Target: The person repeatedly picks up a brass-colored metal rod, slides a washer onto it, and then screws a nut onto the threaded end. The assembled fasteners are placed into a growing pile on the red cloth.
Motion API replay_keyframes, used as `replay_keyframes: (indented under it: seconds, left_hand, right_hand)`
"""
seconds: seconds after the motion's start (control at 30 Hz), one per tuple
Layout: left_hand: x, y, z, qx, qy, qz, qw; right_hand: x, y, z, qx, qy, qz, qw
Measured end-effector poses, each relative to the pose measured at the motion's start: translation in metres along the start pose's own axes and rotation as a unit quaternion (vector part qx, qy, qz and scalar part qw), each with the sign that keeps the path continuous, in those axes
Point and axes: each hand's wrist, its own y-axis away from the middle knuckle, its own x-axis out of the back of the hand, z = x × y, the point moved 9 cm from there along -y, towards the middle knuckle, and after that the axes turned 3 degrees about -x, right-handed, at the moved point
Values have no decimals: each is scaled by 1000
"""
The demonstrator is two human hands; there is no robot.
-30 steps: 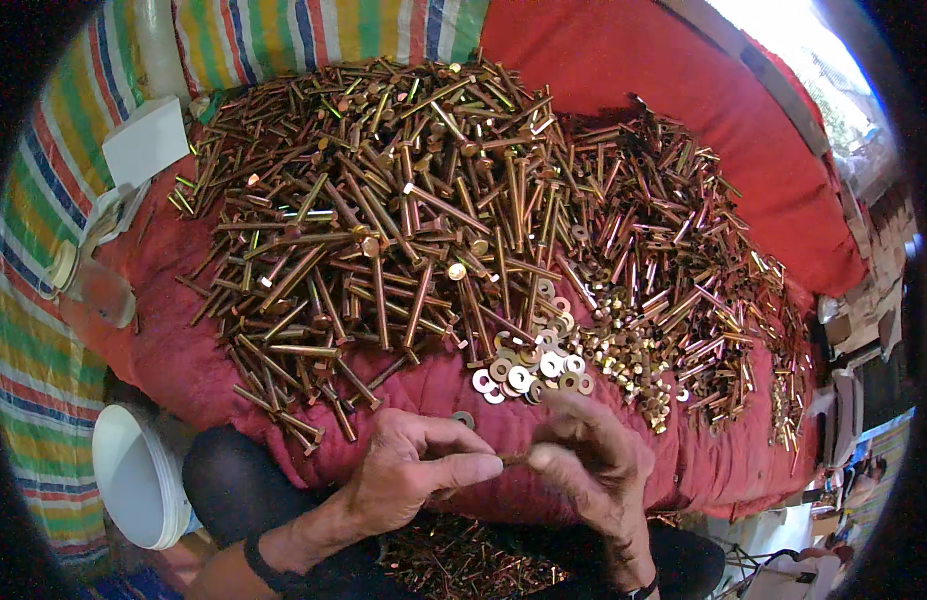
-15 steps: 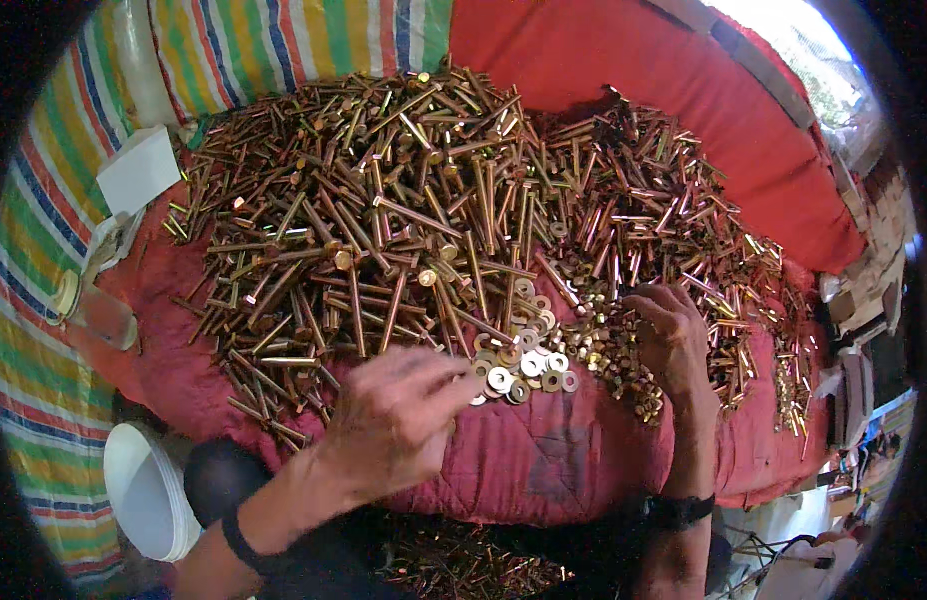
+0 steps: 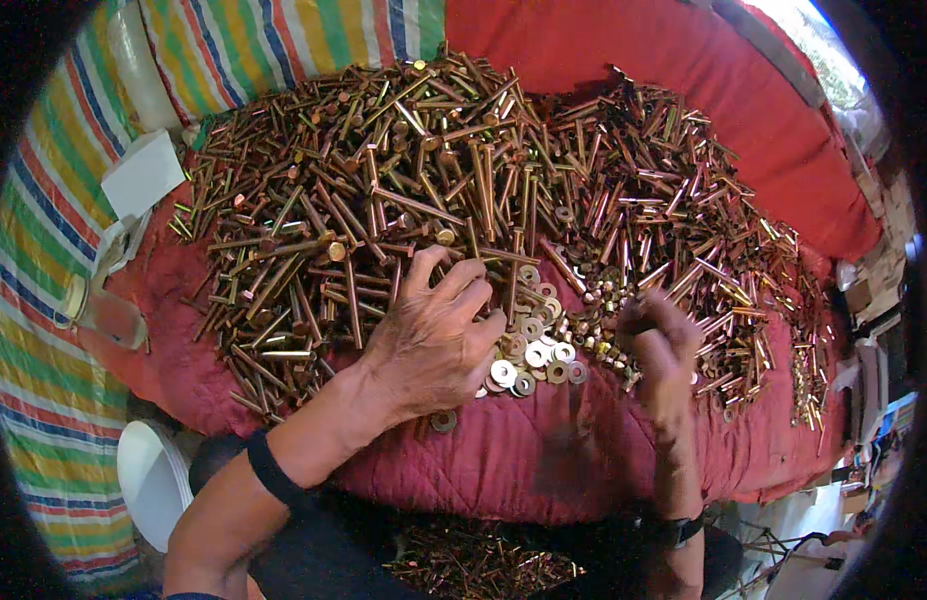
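My left hand (image 3: 438, 335) rests on the near edge of a large heap of long brass-coloured hex bolts (image 3: 413, 205). Its fingers are bent but spread apart, and I see nothing gripped in them. Flat washers (image 3: 536, 353) lie in a small pile just right of its fingers, and one loose washer (image 3: 442, 421) sits below its palm. Over small brass-coloured nuts (image 3: 605, 352), my right hand (image 3: 663, 345) is blurred, with fingers curled inward. Whatever those fingers hold, if anything, is hidden.
Red padded cloth (image 3: 543, 450) lies under the hardware. Shorter bolts (image 3: 673, 190) spread to the right. At left are a white card (image 3: 143, 174), a clear jar (image 3: 108, 312) and white stacked tubs (image 3: 153, 480). More bolts (image 3: 483, 560) lie below the cloth's front edge.
My left hand has moved forward from beside the washers onto the bolts, its fingers spreading. My right hand has drawn slightly back over the nuts, fingers curled. A loose washer now shows near my left wrist.
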Motion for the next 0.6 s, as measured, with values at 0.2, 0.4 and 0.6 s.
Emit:
replay_keyframes:
  seconds: [0.2, 0.4, 0.6]
  left_hand:
    - [13, -2, 8, -36, -48, 30, 998]
    - [61, 27, -15, 159, 137, 112, 971]
    - [81, 82, -20, 318, 170, 66, 930]
  right_hand:
    - [-75, 36, -48, 192, 186, -108, 957]
    - [-83, 40, -51, 232, 253, -120, 931]
    - [-81, 37, -49, 245, 235, -100, 935]
